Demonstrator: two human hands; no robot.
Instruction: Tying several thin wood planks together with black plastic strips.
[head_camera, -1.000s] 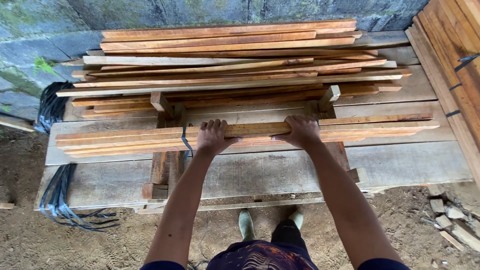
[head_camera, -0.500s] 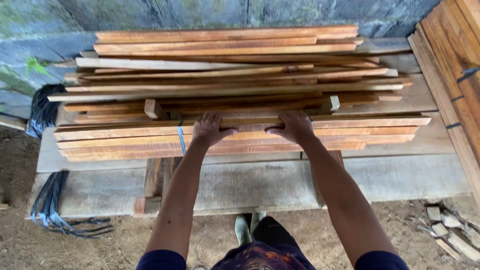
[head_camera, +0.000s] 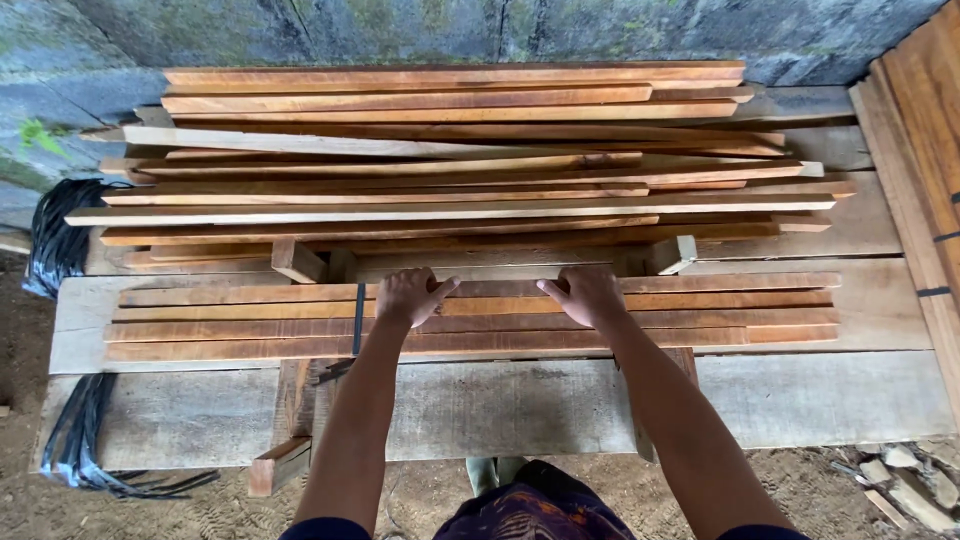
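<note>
A flat row of long reddish-brown wooden slats (head_camera: 700, 315) lies across the near part of a grey plank platform (head_camera: 820, 400). My left hand (head_camera: 410, 296) and my right hand (head_camera: 585, 295) both rest palm down on these slats near their middle, fingers spread and reaching toward the far edge, about a shoulder width apart. A thin black strap (head_camera: 358, 318) crosses the slats just left of my left hand. Behind the hands rises a taller loose pile of similar slats (head_camera: 450, 170).
A grey concrete wall (head_camera: 300, 30) stands behind the pile. More planks (head_camera: 920, 170) lean at the right. Black strapping (head_camera: 60, 235) lies bunched at the left, with more by the platform's corner (head_camera: 85, 455). Wood offcuts (head_camera: 900, 480) lie on the dirt at lower right.
The view has closed in on the slats. My hands have slid a little toward each other and further over the near row, and that row now lies flatter and more even.
</note>
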